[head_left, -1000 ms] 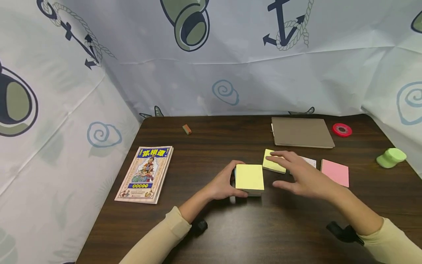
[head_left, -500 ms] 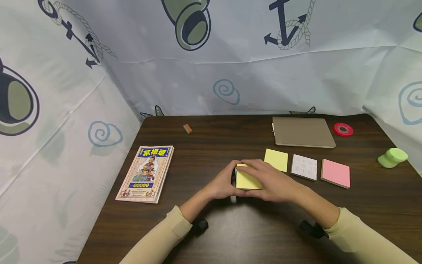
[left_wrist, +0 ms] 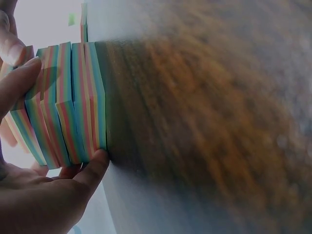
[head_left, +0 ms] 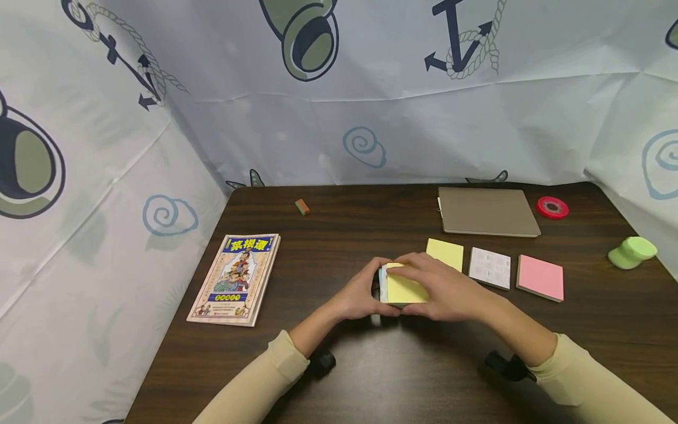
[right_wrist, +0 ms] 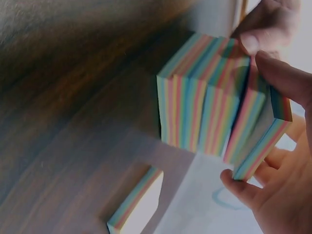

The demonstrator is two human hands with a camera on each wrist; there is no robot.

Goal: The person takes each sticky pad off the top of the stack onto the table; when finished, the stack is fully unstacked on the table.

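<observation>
Near the middle of a dark wooden bench, a stack of sticky-note pads stood between a person's two hands. The left hand gripped the stack from its left; the right hand pinched the yellow top pad, which sat askew, baring a pale strip of the pad beneath. With the stack's sides uneven, a sideways drag could well have pulled that second pad along, and a slackened left grip might have let the column slide or topple. Just beyond the right hand, a loose yellow pad lay close enough to be knocked, beside a white patterned pad.
</observation>
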